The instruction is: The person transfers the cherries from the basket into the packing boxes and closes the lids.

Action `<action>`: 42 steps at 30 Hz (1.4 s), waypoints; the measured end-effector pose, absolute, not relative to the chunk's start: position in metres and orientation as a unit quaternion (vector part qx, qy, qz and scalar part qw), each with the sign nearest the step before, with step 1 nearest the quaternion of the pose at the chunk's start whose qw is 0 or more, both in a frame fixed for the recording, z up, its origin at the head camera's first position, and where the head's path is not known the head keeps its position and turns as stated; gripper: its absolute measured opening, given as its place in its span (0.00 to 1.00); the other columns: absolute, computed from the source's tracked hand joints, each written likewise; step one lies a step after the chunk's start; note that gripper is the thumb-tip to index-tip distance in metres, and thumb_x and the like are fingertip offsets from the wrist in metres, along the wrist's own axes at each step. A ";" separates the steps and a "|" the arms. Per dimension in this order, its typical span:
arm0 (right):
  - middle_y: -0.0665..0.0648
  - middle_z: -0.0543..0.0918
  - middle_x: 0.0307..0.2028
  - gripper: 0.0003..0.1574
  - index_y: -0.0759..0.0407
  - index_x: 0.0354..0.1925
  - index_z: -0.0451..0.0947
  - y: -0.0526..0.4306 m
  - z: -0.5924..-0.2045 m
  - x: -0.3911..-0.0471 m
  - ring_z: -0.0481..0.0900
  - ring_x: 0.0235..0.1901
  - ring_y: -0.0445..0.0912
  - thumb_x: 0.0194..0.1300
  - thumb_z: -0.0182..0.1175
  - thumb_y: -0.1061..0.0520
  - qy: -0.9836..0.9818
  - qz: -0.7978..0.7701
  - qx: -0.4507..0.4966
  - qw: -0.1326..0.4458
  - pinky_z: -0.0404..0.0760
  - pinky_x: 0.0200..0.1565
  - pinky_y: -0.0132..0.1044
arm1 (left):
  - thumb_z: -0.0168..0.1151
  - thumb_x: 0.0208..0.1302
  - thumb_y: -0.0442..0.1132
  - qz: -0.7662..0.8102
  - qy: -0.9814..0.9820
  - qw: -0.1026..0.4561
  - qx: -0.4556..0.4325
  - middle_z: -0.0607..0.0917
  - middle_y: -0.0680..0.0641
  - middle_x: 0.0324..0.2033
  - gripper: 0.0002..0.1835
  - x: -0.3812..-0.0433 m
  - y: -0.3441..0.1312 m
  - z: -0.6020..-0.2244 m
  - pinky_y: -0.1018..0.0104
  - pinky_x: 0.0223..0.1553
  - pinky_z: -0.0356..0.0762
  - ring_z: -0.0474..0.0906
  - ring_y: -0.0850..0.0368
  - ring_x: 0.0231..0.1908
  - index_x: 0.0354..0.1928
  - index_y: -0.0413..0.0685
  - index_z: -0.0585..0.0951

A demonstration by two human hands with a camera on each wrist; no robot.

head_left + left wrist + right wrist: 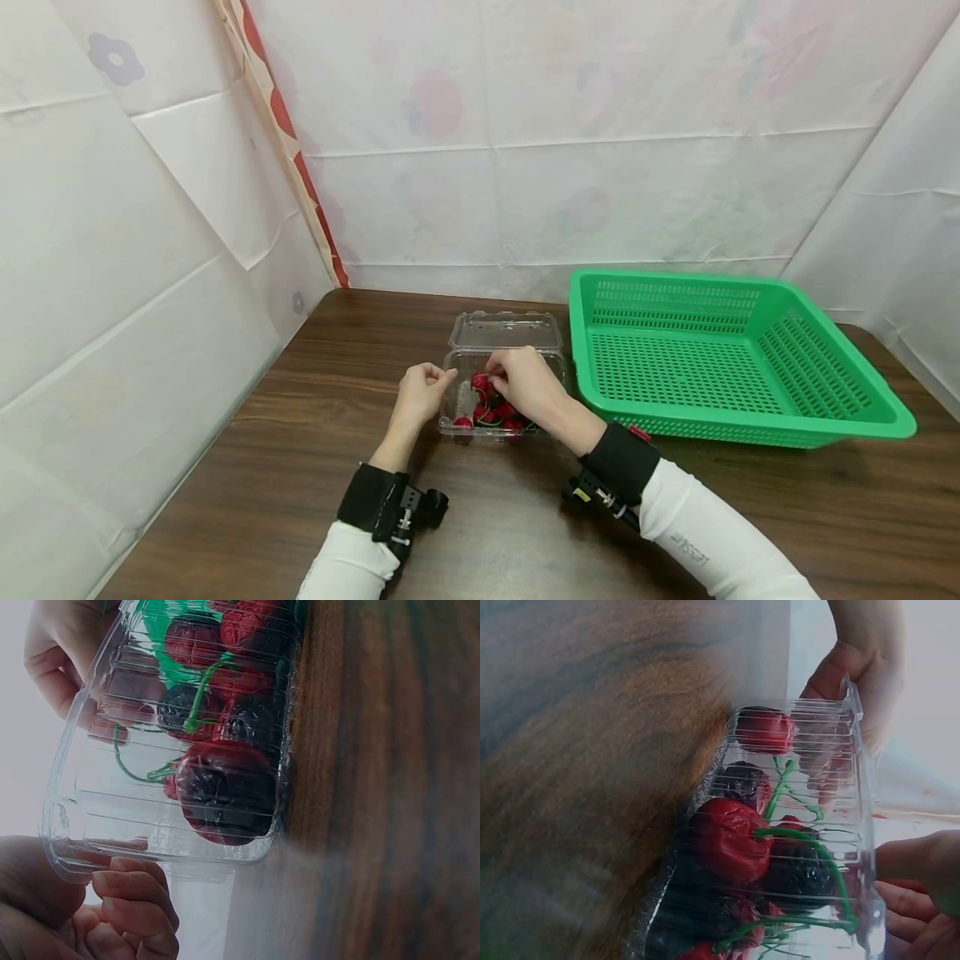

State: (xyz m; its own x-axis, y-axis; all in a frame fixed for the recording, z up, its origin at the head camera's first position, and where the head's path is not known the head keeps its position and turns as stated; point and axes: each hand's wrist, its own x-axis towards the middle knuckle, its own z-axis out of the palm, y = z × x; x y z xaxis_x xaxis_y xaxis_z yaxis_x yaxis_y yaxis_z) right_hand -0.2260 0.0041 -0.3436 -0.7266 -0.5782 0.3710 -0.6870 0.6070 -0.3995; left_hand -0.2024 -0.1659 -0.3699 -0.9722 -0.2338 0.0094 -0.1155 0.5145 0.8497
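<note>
A clear plastic clamshell box (pixel 457 421) sits on the table with its hinged lid (pixel 506 332) folded back. Several red and dark cherries (pixel 506 410) with green stems lie in it. At the box's left rim, my left hand (pixel 422 394) pinches the edge between thumb and fingers. My right hand (pixel 528 383) reaches over the box from the right, thumb and forefinger low inside it. These fingertips pinch the thin green stem (pixel 122 761) of a cherry (pixel 480 381); the left wrist view shows that stem curving down from them behind the ribbed wall.
A large green plastic basket (pixel 585 367) with slotted sides stands right beside the box. Dark wood-grain table (pixel 300 467) surrounds both. White patterned sheeting (pixel 420 208) hangs behind the table and along its left and right sides.
</note>
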 end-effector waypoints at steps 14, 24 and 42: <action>0.53 0.80 0.26 0.02 0.61 0.31 0.78 0.016 -0.336 -0.210 0.78 0.25 0.40 0.56 0.59 0.63 -0.897 0.269 0.334 0.110 0.75 0.28 0.30 | 0.55 0.61 0.40 -0.483 -0.868 0.056 0.099 0.65 0.53 0.09 0.13 -0.202 -0.165 -0.370 0.70 0.16 0.58 0.60 0.62 0.12 0.27 0.36 0.74; 0.53 0.81 0.25 0.04 0.63 0.32 0.79 0.023 -0.335 -0.198 0.77 0.23 0.39 0.55 0.60 0.63 -0.889 0.285 0.340 0.112 0.73 0.25 0.28 | 0.55 0.61 0.40 -0.473 -0.874 0.056 0.095 0.64 0.53 0.09 0.12 -0.203 -0.166 -0.370 0.71 0.15 0.57 0.58 0.63 0.11 0.27 0.36 0.73; 0.48 0.79 0.23 0.04 0.60 0.31 0.79 0.061 -0.338 -0.156 0.73 0.19 0.34 0.53 0.62 0.61 -0.883 0.333 0.311 0.113 0.71 0.23 0.26 | 0.55 0.61 0.41 -0.393 -0.917 0.042 0.049 0.66 0.51 0.11 0.13 -0.183 -0.175 -0.364 0.69 0.15 0.59 0.60 0.62 0.11 0.25 0.38 0.72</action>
State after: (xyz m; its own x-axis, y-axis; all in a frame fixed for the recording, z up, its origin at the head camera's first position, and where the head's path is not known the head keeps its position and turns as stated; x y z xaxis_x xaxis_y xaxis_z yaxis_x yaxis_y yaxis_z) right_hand -0.1562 0.0613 -0.3383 -0.7805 -0.4746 0.4068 -0.6251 0.5836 -0.5184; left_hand -0.1826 -0.1750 -0.3643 -0.9916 -0.1235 0.0378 -0.0578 0.6863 0.7250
